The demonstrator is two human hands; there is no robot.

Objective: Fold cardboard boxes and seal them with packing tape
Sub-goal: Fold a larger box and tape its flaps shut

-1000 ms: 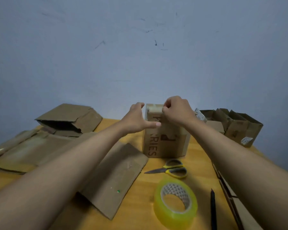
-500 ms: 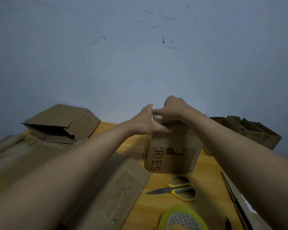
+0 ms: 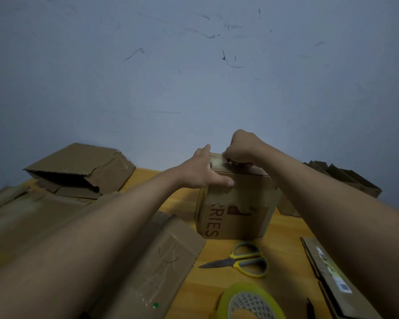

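Note:
A brown cardboard box (image 3: 240, 215) printed "RIES" stands upright in the middle of the wooden table (image 3: 283, 229). My left hand (image 3: 202, 170) grips its upper left corner, thumb across the front face and fingers along the left side. My right hand (image 3: 242, 149) sits on the box top with curled fingers, its fingertips pinching a pale tape strip (image 3: 218, 163) that runs along the top. A yellow-rimmed roll of packing tape (image 3: 226, 298) lies at the near edge. Scissors (image 3: 240, 261) with yellow handles lie closed in front of the box.
Flattened cardboard (image 3: 161, 261) lies under my left forearm, with more sheets at far left. A half-opened box (image 3: 78, 166) sits at back left. Open boxes (image 3: 346, 178) stand at back right. A flat labelled carton (image 3: 327, 272) and a dark pen (image 3: 310, 307) lie at near right.
My right hand has moved from the box's front top edge back onto the top. My left hand shifted up to the upper left corner. The view has tilted upward.

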